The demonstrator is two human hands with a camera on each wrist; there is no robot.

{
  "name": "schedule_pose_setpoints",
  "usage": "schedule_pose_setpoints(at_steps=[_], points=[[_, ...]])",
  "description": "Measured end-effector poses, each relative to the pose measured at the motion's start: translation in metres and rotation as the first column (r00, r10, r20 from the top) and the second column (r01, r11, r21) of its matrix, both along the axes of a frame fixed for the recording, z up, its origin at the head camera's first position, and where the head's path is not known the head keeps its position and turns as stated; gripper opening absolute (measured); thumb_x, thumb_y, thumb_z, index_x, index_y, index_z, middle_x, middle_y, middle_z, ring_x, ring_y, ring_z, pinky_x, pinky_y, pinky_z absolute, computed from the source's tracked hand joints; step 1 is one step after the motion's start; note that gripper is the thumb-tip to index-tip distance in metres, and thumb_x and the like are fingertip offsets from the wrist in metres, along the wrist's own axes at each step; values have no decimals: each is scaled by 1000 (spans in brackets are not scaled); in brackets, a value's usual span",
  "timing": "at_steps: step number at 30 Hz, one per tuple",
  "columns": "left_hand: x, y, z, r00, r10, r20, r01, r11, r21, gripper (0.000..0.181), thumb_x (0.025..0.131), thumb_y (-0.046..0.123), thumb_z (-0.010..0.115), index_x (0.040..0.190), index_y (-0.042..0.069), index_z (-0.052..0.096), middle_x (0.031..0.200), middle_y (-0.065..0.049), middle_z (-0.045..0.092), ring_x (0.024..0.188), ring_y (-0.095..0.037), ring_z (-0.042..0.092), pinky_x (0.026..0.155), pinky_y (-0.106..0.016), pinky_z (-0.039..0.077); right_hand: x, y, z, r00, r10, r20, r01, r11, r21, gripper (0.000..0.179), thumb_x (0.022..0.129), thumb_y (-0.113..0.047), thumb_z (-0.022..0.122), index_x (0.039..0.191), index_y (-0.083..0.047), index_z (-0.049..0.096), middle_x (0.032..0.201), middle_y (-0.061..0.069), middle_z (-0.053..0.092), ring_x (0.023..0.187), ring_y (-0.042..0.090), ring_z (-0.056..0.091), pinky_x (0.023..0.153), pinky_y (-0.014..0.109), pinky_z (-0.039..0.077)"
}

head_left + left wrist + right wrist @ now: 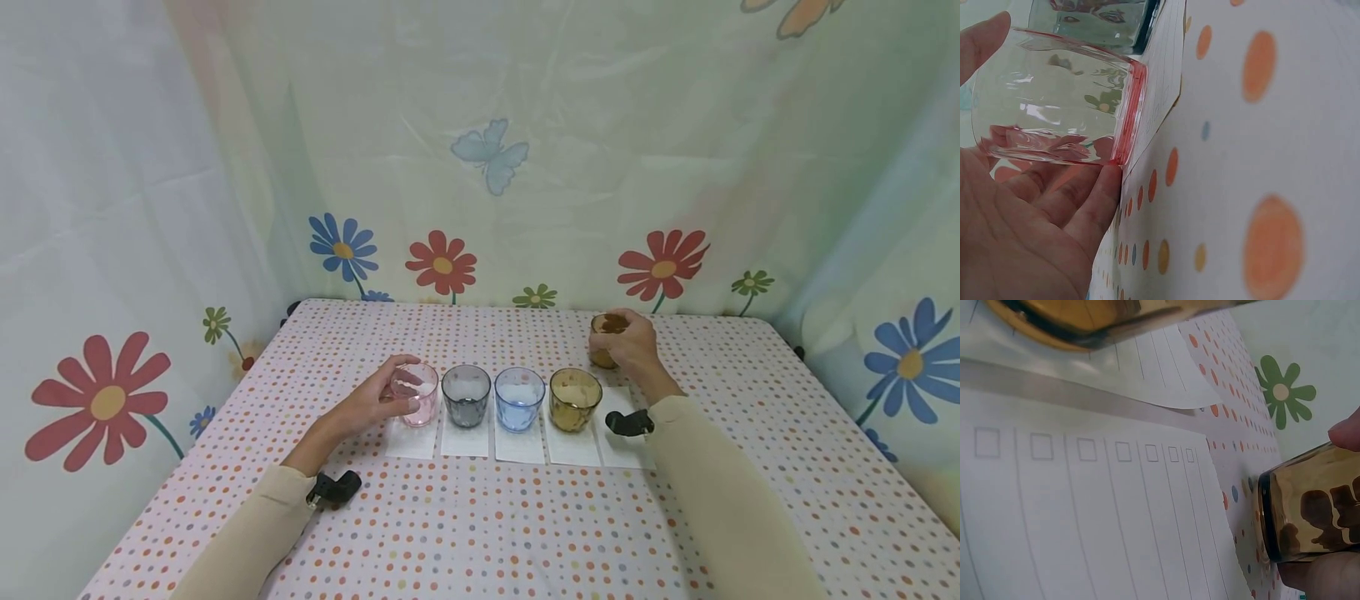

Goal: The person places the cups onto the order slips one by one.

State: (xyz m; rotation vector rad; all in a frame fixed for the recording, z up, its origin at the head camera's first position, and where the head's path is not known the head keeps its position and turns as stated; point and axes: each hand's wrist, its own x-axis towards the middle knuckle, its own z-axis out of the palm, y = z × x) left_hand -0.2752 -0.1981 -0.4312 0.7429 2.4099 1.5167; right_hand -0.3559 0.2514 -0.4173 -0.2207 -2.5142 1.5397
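My left hand [369,403] grips a pink-tinted clear glass [422,410] at the left end of a row, thumb on one side and fingers on the other. In the left wrist view the base of this pink glass [1132,115] is at the edge of a lined paper. Farther back on the right, my right hand [633,343] holds a brown glass [602,357] beyond the rightmost paper. In the right wrist view a thumb and fingers are around that brown glass [1310,512], its base close by the dotted tablecloth.
Between the hands stand a grey glass [466,398], a blue glass [519,402] and an amber glass [575,403], each on a white paper slip. Another lined paper [626,454] lies under the right wrist. A flowered curtain [570,208] hangs behind the dotted tablecloth [465,525].
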Motion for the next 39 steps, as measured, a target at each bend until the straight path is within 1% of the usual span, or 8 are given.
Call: schedule_pose_setpoints(at_steps=[3,7,13,21,26,29,34,39], points=[[-1,0,0,1000,-7,-3,7,1000,4,69,95,24,66,154,15,32,141,-22,51,130,-39,54,106,-57,43,0,0,2,1000,22,-17,-22,1000,8,69,80,-11,74,143,-2,48,135,20,55,123,36,51,105,49,45],[-2,0,-1,1000,-11,-5,11,1000,6,69,95,25,67,154,14,32,142,-22,51,131,-40,53,107,-57,42,0,-2,7,999,29,-21,-29,999,14,63,82,-11,74,139,-2,51,134,20,55,122,36,51,104,49,46],[-3,-1,-2,1000,-14,-18,14,1000,9,70,95,23,66,154,10,31,141,-22,52,129,-39,55,105,-57,44,0,-3,14,999,31,-16,-30,999,17,62,82,-12,73,139,-1,51,134,21,55,123,37,51,105,50,45],[-1,0,1,1000,-15,-20,15,1000,13,68,94,24,66,153,16,33,140,-23,52,128,-40,55,103,-54,46,3,-1,14,999,24,-33,-23,999,24,64,82,-12,73,141,-1,50,134,20,55,123,37,51,104,50,46],[-1,1,3,1000,-13,-12,13,1000,9,68,94,25,67,152,18,33,141,-22,52,129,-39,55,104,-54,45,5,1,14,999,32,-40,-31,999,26,62,82,-12,73,139,-1,51,133,21,55,121,37,51,102,49,47],[-2,0,2,1000,-9,-9,9,1000,6,67,94,25,67,152,18,34,140,-20,53,129,-38,54,105,-55,45,4,1,14,998,34,-54,-33,999,25,61,81,-11,73,137,-1,52,131,20,56,118,34,52,101,47,47],[-2,0,1,1000,1,-14,-1,1000,-3,67,94,26,67,152,20,34,140,-19,53,128,-38,55,105,-55,45,3,0,15,995,54,-89,-54,999,6,60,80,-9,75,136,0,54,128,19,57,114,31,52,95,41,48],[-1,0,0,1000,-4,-15,4,1000,-6,69,94,27,66,153,17,32,140,-21,52,128,-38,55,104,-54,45,4,-3,17,995,62,-85,-61,998,11,59,81,-9,75,136,-1,54,128,20,58,114,32,53,93,41,48]])
